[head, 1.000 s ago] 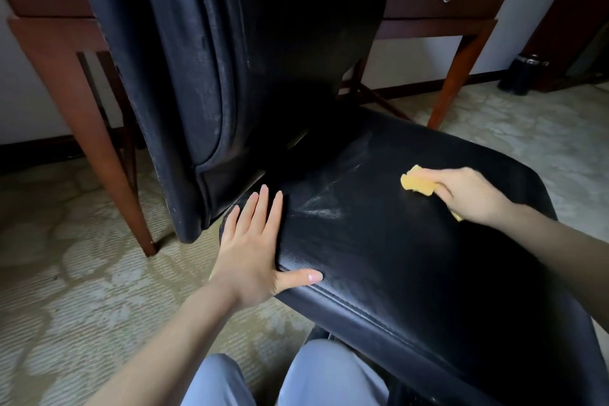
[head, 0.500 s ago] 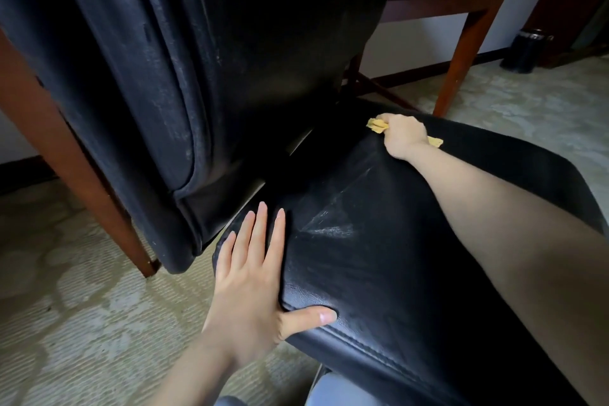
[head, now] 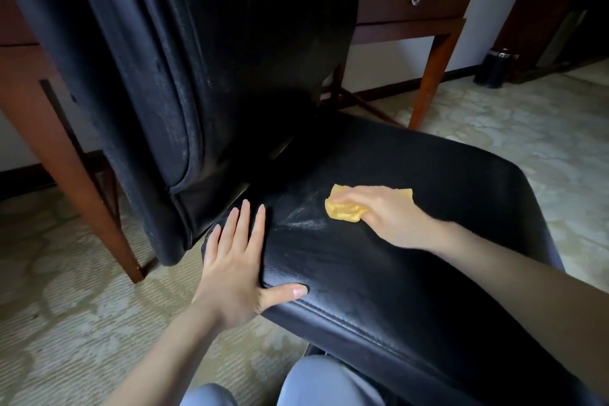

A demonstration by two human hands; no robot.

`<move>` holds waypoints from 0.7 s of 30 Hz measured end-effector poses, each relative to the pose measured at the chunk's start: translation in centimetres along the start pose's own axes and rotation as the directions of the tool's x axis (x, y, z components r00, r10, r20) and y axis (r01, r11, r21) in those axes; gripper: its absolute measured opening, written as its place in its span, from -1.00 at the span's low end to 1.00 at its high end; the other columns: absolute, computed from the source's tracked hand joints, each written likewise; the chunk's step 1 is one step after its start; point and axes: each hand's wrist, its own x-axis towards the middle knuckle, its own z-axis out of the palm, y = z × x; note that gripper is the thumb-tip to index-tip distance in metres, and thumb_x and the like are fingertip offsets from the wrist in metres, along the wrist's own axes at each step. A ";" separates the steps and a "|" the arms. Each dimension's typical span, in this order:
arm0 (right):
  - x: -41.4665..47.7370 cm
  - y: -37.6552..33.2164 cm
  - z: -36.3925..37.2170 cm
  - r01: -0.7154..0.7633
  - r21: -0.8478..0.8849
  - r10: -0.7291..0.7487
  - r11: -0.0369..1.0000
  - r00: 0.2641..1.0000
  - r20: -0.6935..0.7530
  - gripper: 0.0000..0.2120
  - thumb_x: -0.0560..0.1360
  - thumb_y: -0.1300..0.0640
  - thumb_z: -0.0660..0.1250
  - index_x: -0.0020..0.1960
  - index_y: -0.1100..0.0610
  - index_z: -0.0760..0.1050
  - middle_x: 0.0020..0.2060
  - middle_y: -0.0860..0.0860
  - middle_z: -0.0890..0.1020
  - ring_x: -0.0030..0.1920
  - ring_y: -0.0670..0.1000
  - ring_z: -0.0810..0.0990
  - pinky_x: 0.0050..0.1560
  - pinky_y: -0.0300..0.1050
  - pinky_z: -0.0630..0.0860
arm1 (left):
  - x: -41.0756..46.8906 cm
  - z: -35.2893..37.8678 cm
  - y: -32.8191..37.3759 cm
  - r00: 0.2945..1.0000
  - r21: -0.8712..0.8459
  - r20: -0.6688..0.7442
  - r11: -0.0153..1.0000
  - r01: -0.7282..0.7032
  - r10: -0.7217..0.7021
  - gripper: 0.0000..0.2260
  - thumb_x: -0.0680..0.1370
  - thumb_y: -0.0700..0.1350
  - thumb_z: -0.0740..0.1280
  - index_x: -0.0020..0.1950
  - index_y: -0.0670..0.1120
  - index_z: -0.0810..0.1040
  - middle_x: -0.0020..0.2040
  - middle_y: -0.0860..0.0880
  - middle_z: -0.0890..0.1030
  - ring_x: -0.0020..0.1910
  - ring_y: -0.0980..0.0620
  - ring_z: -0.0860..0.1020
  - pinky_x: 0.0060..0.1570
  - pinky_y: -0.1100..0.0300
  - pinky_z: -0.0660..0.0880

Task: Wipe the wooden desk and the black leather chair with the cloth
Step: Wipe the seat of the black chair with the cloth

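The black leather chair [head: 412, 273] fills the middle of the view, its tall backrest at the upper left and its seat running to the lower right. My right hand [head: 385, 214] holds a small yellow cloth [head: 344, 210] against the seat near the backrest, fingers curled over it. My left hand [head: 237, 270] lies flat on the seat's left corner, fingers straight, thumb hooked along the front edge. Behind the chair stands the wooden desk [head: 408, 0] with a drawer and ring pull.
Desk legs [head: 428, 76] stand behind the chair at right and at the far left. A black bin [head: 497, 67] sits on the patterned carpet near the wall at the right. My knees in pale trousers [head: 316, 382] show at the bottom edge.
My right hand drew the cloth back from the seat's far edge to the middle of the seat near the backrest. My left hand stayed on the corner.
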 end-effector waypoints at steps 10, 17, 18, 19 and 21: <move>-10.2 -0.3 -2.5 -0.081 0.004 0.080 0.997 0.994 0.079 -0.36 0.42 0.52 0.21 0.29 -0.10 0.42 0.29 -0.22 0.42 0.36 -0.24 0.33 0.37 -0.38 0.16 | -0.2 0.1 0.0 1.000 -0.039 -0.029 0.999 -0.005 0.004 0.12 -0.07 0.69 -0.35 0.32 0.12 -0.58 0.40 0.07 -0.51 0.36 0.15 -0.50 0.36 0.15 -0.45; -3.7 4.7 -2.9 -0.371 -0.135 0.354 0.919 0.925 -0.135 -0.52 0.49 0.43 0.17 0.34 0.10 0.45 0.30 0.06 0.50 0.32 0.07 0.44 0.40 -0.13 0.25 | -0.1 0.5 -0.2 0.997 -0.030 -0.069 0.999 -0.035 0.033 0.11 -0.01 0.67 -0.35 0.33 0.07 -0.60 0.39 0.05 -0.55 0.36 0.11 -0.55 0.18 0.24 -0.64; -2.0 5.1 -2.8 -0.399 -0.151 0.380 0.904 0.914 -0.140 -0.52 0.51 0.40 0.15 0.36 0.08 0.43 0.31 0.06 0.50 0.32 0.08 0.45 0.38 -0.05 0.29 | -0.2 0.5 -0.2 0.997 -0.026 -0.070 0.999 -0.034 0.032 0.12 0.00 0.67 -0.32 0.34 0.06 -0.61 0.39 0.05 -0.56 0.36 0.10 -0.55 0.18 0.23 -0.64; -0.3 5.4 -2.6 -0.422 -0.156 0.401 0.893 0.904 -0.149 -0.53 0.53 0.38 0.12 0.36 0.06 0.42 0.30 0.06 0.51 0.30 0.11 0.47 0.35 -0.01 0.33 | -0.2 0.4 -0.2 0.997 -0.028 -0.070 0.999 -0.034 0.032 0.12 0.02 0.68 -0.29 0.34 0.06 -0.61 0.40 0.04 -0.56 0.37 0.10 -0.55 0.19 0.23 -0.64; 3.2 5.2 -2.3 -0.457 -0.143 0.432 0.878 0.885 -0.176 -0.55 0.54 0.36 0.09 0.35 0.05 0.43 0.22 0.11 0.57 0.16 0.18 0.56 0.22 0.03 0.45 | -0.3 0.4 -0.2 0.997 -0.038 -0.068 0.999 -0.034 0.031 0.11 0.05 0.67 -0.24 0.33 0.06 -0.61 0.40 0.04 -0.57 0.38 0.09 -0.55 0.21 0.21 -0.63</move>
